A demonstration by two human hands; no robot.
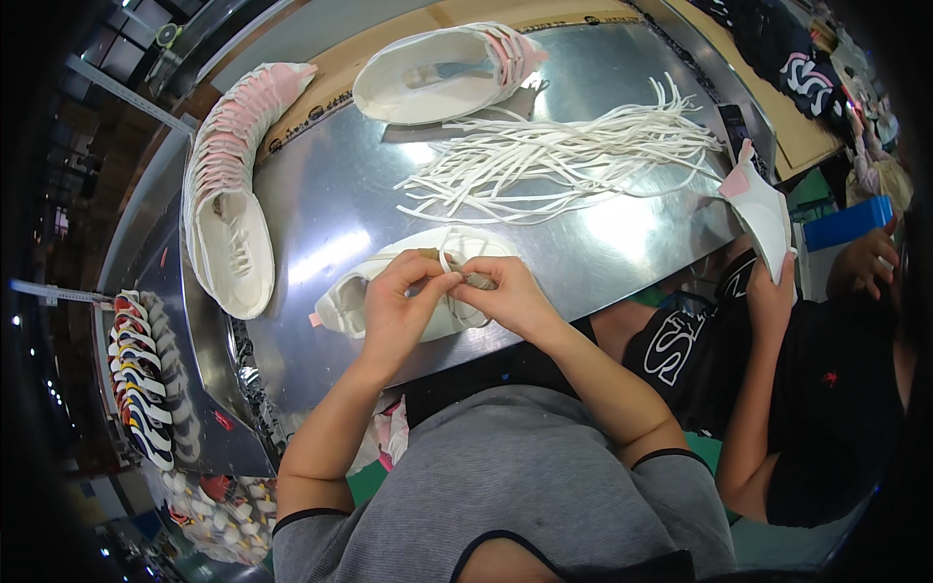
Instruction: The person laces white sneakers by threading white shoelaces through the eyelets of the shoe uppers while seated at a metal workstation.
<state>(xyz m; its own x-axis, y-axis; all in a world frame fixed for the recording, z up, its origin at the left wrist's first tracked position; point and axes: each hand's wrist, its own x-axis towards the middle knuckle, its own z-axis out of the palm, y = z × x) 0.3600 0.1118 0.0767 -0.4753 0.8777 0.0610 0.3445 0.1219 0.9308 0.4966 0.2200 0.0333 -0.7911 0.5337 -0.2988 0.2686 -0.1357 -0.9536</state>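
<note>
Near the close edge of the metal table (321,185), a white shoe (442,321) was set. One lace (444,257) was pinched by the left hand (403,291); whether the right hand (507,297) was used too could not be told. It was best pulled gently, kept flat.

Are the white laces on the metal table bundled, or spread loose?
Spread loose: the white laces lie across the metal table, crossing one another, with many ends apart and no tie visible.
</note>
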